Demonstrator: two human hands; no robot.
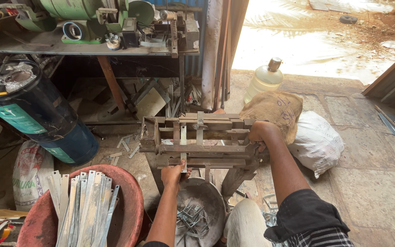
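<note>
— Steel, flat and narrow: the metal strip [183,146] stands upright in our rusty iron bending jig [202,142], long axis running away from us.

— Our left hand [173,174] pinches its near end; our right hand [258,133] wraps the jig's right-side lever.

The red basin [129,196] runs off the bottom edge. The right hand [258,133] hides its fingertips behind the rusty jig [197,142].
</note>
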